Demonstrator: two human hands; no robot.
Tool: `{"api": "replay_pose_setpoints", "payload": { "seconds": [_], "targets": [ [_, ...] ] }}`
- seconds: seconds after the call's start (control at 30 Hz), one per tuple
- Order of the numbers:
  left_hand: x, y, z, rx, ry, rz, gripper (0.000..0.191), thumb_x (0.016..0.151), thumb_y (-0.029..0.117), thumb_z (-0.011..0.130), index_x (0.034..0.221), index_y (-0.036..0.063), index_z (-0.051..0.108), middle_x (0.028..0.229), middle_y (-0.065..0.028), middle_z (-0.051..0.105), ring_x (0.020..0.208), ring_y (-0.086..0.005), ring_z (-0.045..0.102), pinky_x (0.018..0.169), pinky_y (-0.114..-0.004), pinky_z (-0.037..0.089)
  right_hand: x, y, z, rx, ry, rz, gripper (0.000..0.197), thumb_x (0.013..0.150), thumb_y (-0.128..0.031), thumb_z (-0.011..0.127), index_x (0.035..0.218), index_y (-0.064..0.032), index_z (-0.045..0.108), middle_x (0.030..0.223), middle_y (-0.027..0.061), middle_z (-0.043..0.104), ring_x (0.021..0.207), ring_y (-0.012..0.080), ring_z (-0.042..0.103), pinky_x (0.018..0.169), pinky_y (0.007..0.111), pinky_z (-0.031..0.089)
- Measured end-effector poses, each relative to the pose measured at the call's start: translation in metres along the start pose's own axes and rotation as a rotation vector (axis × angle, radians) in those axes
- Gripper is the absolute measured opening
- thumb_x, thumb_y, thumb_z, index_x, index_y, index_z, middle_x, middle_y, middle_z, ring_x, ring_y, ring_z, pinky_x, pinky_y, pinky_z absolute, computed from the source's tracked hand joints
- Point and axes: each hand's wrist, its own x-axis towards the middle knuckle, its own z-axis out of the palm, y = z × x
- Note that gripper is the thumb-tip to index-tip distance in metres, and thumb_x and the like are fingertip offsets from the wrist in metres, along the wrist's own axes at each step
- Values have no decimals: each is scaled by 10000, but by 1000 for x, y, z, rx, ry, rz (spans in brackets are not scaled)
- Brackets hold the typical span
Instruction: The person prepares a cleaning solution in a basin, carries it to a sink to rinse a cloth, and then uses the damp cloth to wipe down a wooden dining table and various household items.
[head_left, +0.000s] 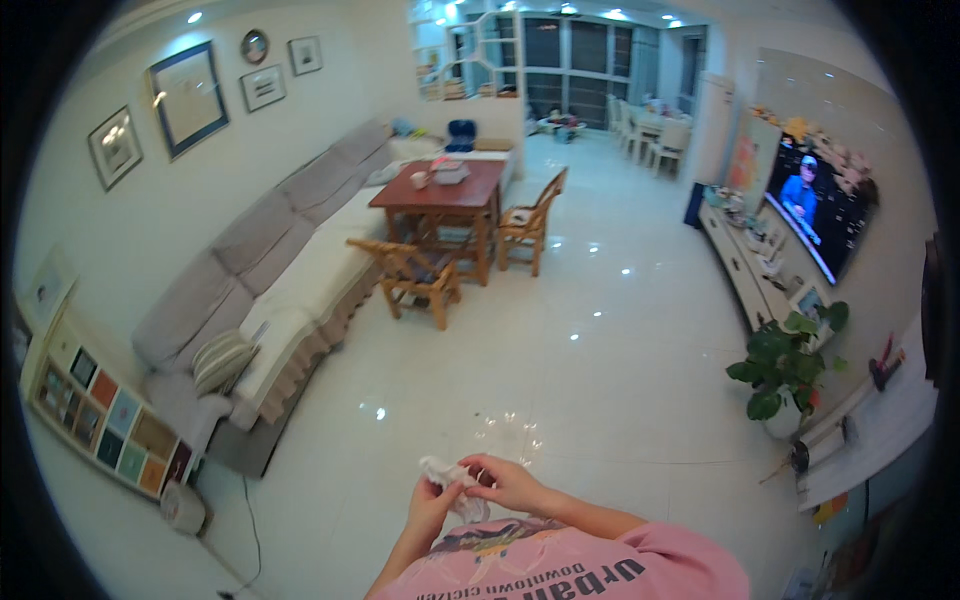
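Observation:
Both hands meet low in the picture, just in front of the pink printed shirt (600, 559). Between them is a crumpled, thin white piece (452, 474), tissue or cloth; which of the two I cannot tell. My left hand (433, 499) pinches it from the left, with its thumb pointing towards the other hand. My right hand (508, 484) grips its right side with curled fingers. Part of the white piece sticks up above the left fingers, and another part hangs down between the hands.
A long grey sofa (255, 232) lines the left wall, with a wooden chair (412, 277) and a red-brown table (450, 187) beside it. At right stand a potted plant (780, 367) and a low TV cabinet (739, 262). A cable (253, 525) lies on the floor at lower left.

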Motion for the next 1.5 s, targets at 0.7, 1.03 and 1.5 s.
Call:
{"api": "replay_pose_setpoints", "payload": {
  "seconds": [0.7, 1.03, 1.5],
  "targets": [
    [59, -1, -38, 104, -363, -197, 230, 838, 208, 509, 954, 14, 550, 766, -26, 578, 613, -80, 494, 565, -205, 386, -53, 21, -106, 849, 784, -8, 114, 825, -129, 497, 868, -47, 564, 745, -8, 558, 651, 65, 510, 591, 214, 423],
    [144, -54, 70, 290, -406, -275, 247, 848, 241, 500, 914, 13, 569, 777, -32, 587, 716, -110, 537, 637, -238, 416, -149, 122, -169, -504, 1019, 785, 278, 704, -351, 542, 774, -92, 617, 658, 94, 594, 653, 259, 580, 591, 359, 448],
    [263, -59, 349, 166, -701, -255, 279, 865, 183, 468, 1087, 21, 510, 930, -32, 564, 826, -113, 511, 729, -241, 403, -163, 101, -339, 21, 1160, 380, 195, 738, -194, 609, 858, -53, 546, 759, 88, 576, 658, 247, 552, 594, 326, 431]
  ]
}}
